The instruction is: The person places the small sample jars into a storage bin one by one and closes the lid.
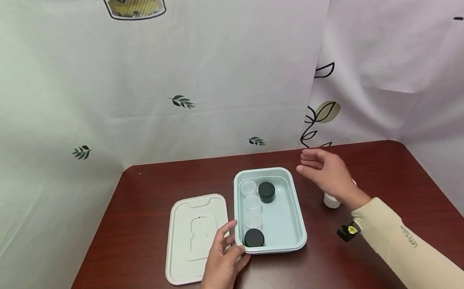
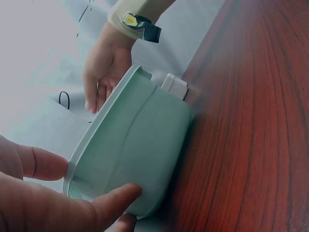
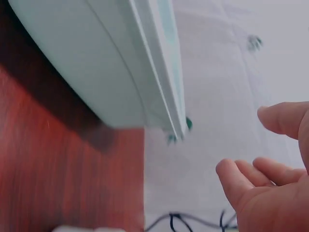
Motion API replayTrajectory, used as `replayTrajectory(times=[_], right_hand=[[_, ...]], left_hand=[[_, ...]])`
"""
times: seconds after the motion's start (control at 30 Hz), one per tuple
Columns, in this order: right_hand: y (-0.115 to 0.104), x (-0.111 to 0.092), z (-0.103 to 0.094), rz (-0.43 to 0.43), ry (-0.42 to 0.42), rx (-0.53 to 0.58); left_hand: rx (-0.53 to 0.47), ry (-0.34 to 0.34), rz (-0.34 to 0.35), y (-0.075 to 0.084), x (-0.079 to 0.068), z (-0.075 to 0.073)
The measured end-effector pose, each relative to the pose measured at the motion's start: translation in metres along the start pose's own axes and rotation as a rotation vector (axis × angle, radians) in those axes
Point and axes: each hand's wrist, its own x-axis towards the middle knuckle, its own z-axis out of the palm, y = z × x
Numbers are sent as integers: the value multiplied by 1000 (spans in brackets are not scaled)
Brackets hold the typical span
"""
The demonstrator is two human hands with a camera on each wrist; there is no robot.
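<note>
A light blue-green plastic container [image 1: 283, 223] stands on the table. My left hand [image 1: 222, 269] holds its near left corner, with the fingers at the left rim and the thumb [image 2: 118, 195] against the side wall. Inside, a row of clear round cups [image 1: 252, 203] runs along the left side. One black round lid [image 1: 254, 238] sits at the near end of that row, and a black-topped round jar [image 1: 266, 192] stands to the right of the far cups. To the container's right, my right hand [image 1: 331, 176] hovers with nothing in it, thumb and fingers apart.
Left of the container lies a flat white lid [image 1: 180, 260]. A small white object [image 1: 331, 200] stands partly hidden under the right wrist. A black piece with a yellow mark [image 1: 349, 232] is at the right cuff. Printed cloth [image 1: 218, 65] hangs behind the table.
</note>
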Motion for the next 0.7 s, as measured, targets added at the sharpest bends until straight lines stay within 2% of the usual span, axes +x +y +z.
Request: replayTrajectory(times=[0.2, 0.47, 0.7], right_hand=[[17, -8, -35, 32, 58, 105], [71, -33, -60, 42, 156, 18], [99, -46, -66, 83, 149, -41]], left_hand=[[-4, -1, 1, 0, 0, -1], [-7, -5, -7, -1, -1, -2], [-3, -14, -2, -1, -1, -2]])
